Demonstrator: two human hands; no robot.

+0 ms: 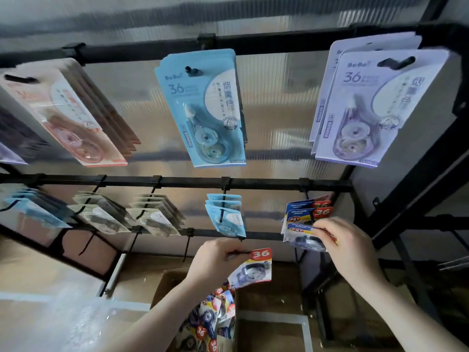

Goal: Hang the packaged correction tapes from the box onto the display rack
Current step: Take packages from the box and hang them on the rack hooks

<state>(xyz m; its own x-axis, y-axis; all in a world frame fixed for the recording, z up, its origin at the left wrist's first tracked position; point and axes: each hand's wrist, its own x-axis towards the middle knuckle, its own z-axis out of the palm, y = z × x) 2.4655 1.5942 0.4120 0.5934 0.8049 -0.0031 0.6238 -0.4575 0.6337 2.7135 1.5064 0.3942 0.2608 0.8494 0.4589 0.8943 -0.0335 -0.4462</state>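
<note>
The right hand (347,240) pinches a pack (304,237) at the lower right hook, probably threading it on. The left hand (215,257) grips the next pack (253,269), ready above the box (218,323).

1. A translucent ribbed panel (274,102) stands behind the black bars.
2. A pale floor (50,323) lies at the lower left, blurred.
3. A white line (276,316) is marked on the brown ground to the right of the carton.
4. A light-coloured bar (115,273) slants down at the lower left.
</note>
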